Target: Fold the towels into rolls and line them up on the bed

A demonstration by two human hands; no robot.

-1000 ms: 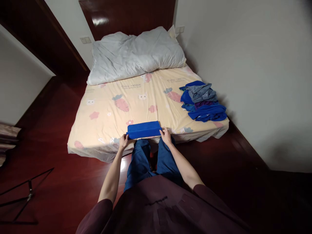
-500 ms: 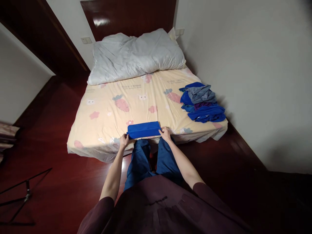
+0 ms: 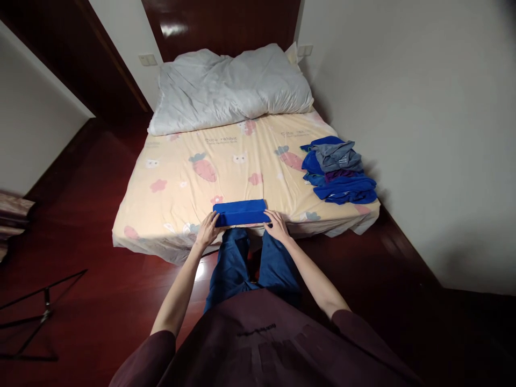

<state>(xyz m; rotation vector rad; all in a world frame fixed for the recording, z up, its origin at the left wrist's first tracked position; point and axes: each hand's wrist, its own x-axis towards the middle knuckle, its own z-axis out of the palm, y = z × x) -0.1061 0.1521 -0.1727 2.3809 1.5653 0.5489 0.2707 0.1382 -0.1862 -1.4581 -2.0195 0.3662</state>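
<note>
A folded blue cloth (image 3: 241, 213), shaped into a long flat strip with a crease along it, lies at the bed's front edge. At its left end, my left hand (image 3: 208, 229) rests with the fingertips on the cloth and the fingers loosely apart. My right hand (image 3: 277, 226) is at the opposite end, its fingers stretched over the edge and the thumb held apart from them. The cloth lies flat on the patterned bedsheet (image 3: 173, 199), just in front of my knees.
To the right is a loose pile of blue, grey and purple clothes (image 3: 338, 171). A pale quilt (image 3: 229, 88) lies bunched by the dark headboard (image 3: 226, 24). A wall (image 3: 419, 134) runs along the right. Black stand legs (image 3: 44, 314) are on the floor at left.
Both hands have loosened from a pinch on the cloth's ends to spread fingers resting over them. The cloth now lies flatter and its strip looks slightly narrower.
</note>
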